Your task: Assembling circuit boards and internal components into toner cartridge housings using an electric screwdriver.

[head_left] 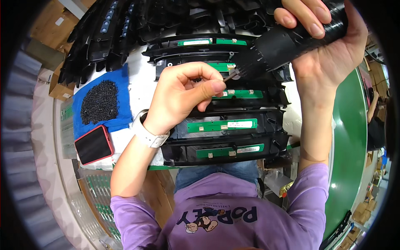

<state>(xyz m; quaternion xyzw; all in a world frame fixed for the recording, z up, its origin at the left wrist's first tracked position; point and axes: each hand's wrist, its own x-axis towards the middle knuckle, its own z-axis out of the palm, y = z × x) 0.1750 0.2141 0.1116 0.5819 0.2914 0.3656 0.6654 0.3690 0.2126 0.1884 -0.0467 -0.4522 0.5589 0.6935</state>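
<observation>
My right hand [329, 60] is wrapped round a black power screwdriver [273, 48], which slants down to the left. Its thin metal bit [230, 76] ends at the fingertips of my left hand [177, 89]. Thumb and forefinger there are pinched together; whatever sits between them is too small to make out. Below both hands lies a row of long black plastic housings [179, 155], each fitted with a narrow green circuit board [214, 125]. The left hand hides part of the middle housings. A watch with a white strap [152, 136] is on my left wrist.
Left of the housings, a heap of small black screws [100, 102] lies on a blue cloth [79, 104]. A red-edged phone [94, 145] rests just below it. More black plastic parts [100, 46] are piled at the far side. A green surface [348, 125] runs along the right.
</observation>
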